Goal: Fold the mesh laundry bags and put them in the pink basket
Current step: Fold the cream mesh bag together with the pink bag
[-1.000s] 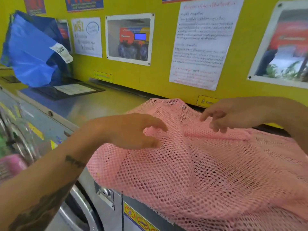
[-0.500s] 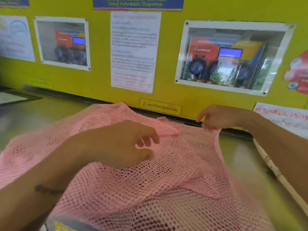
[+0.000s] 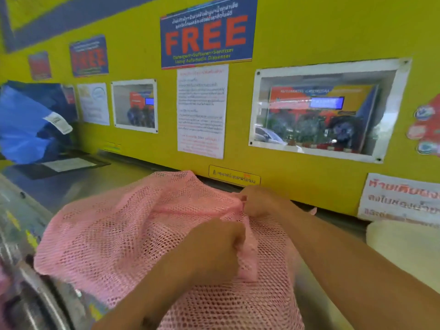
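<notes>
Both hands pinch shut on the pink mesh laundry bag (image 3: 114,234): left hand (image 3: 214,248), right hand (image 3: 258,202), apparently to align its edge for folding.

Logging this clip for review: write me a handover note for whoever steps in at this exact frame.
Left hand: closed on a bunched fold of the pink mesh bag.
Right hand: pinching the bag's far edge near the yellow wall.
The bag lies spread over the steel machine top, front edge hanging over.
Done: both hands have a grip. Left: fold the bag, then bin it. The pink basket is not in view.
</notes>
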Demonstrator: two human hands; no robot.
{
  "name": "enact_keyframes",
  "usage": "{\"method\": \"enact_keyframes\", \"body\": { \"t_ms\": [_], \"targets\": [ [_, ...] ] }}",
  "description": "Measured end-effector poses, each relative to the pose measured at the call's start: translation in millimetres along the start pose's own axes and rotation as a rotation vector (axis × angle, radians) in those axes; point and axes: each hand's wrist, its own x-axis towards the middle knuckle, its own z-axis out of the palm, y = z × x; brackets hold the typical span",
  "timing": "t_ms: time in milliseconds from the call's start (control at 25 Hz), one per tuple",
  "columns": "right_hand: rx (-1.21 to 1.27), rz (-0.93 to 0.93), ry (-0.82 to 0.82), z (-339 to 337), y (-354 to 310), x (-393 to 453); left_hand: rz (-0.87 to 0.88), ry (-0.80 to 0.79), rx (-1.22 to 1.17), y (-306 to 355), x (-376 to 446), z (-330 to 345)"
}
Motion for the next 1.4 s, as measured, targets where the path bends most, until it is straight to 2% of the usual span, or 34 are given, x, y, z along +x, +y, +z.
{"method": "enact_keyframes", "body": {
  "t_ms": [80, 120, 160, 240, 320, 360, 440, 520, 600, 680, 800, 920, 1000, 1080, 1120, 1240, 1280, 1360, 1400],
  "targets": [
    [0.039, 0.011, 0.018, -23.6, 7.5, -8.7, -0.025, 0.094, -0.092, -1.8, -8.5, -19.7],
    [0.136, 0.053, 0.001, -38.1, 15.1, -13.9, -0.016, 0.092, -0.13, -4.4, -13.2, -33.3],
    [0.239, 0.099, -0.027, -52.9, 23.7, -19.9, 0.004, 0.026, -0.161, -7.0, -18.5, -47.8],
    [0.324, 0.215, -0.053, -74.8, 42.3, -34.1, 0.045, -0.26, -0.235, -5.6, -32.7, -70.9],
    [0.309, 0.325, 0.03, -83.7, 59.2, -47.8, 0.041, -0.499, -0.35, -2.3, -39.2, -78.7],
    [0.286, 0.372, 0.105, -83.9, 66.3, -53.1, 0.037, -0.528, -0.395, 0.7, -39.2, -76.4],
    [0.261, 0.411, 0.235, -82.5, 79.3, -58.5, 0.029, -0.466, -0.363, 8.6, -33.8, -63.2],
    [0.314, 0.404, 0.236, -77.5, 87.1, -61.5, 0.011, -0.42, -0.218, 21.1, -28.6, -47.3],
    [0.256, 0.353, 0.074, -70.4, 90.2, -63.9, 0.007, -0.45, -0.131, 36.9, -26.4, -30.0],
    [0.081, 0.339, -0.098, -59.6, 89.8, -68.4, 0.003, -0.528, -0.071, 50.4, -25.0, -11.5],
    [0.071, 0.329, -0.203, -37.9, 101.3, -70.9, 0.031, -0.546, 0.07, 59.5, -24.8, 8.2],
    [0.135, 0.296, -0.05, -22.9, 104.1, -74.8, 0.019, -0.528, 0.017, 58.1, -24.0, 10.4],
    [0.142, 0.273, -0.057, -15.4, 105.2, -74.4, 0.001, -0.548, 0.003, 57.0, -22.6, 10.7],
    [0.039, 0.284, -0.066, -3.5, 106.8, -72.4, 0.0, -0.544, 0.035, 58.0, -23.7, 12.6],
    [-0.025, 0.313, -0.015, 0.1, 106.6, -73.1, 0.006, -0.538, 0.05, 58.6, -25.3, 14.0],
    [-0.244, 0.39, 0.33, -3.8, 104.7, -78.4, 0.026, -0.527, 0.046, 53.9, -29.2, 14.8],
    [-0.286, 0.383, 0.387, -10.4, 102.7, -79.9, 0.037, -0.506, 0.011, 51.5, -30.3, 12.9],
    [-0.315, 0.316, 0.356, -22.1, 100.0, -76.2, 0.049, -0.39, -0.134, 47.9, -31.5, 9.3],
    [-0.302, 0.271, 0.268, -24.7, 98.2, -72.9, 0.041, -0.308, -0.208, 48.0, -32.5, 8.6]
  ]
}}
